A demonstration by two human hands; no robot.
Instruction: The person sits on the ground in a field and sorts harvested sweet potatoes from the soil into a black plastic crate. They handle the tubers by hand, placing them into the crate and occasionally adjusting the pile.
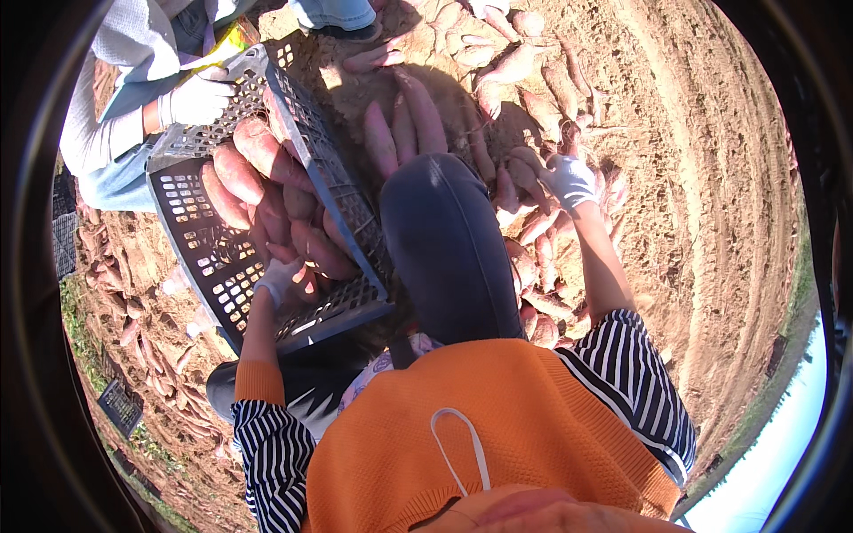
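My left hand (281,280), in a white glove, is inside a black perforated plastic crate (343,323). Its fingers are against a sweet potato (305,281) low in the crate; I cannot tell whether they grip it. Several large reddish sweet potatoes (236,173) lie heaped in the crate. Out to the right, my right hand (570,181), also gloved in white, reaches down onto a pile of sweet potatoes (526,176) on the soil. Its fingertips are at the roots, and the palm side is hidden, so its grip is unclear.
A co-worker's gloved hand (196,98) is at the crate's far left edge. My bent knee (440,226) stands between crate and pile. More sweet potatoes (513,66) lie on the soil ahead. Rows of roots and another crate (121,408) are at the left; furrowed soil (700,200) is at the right.
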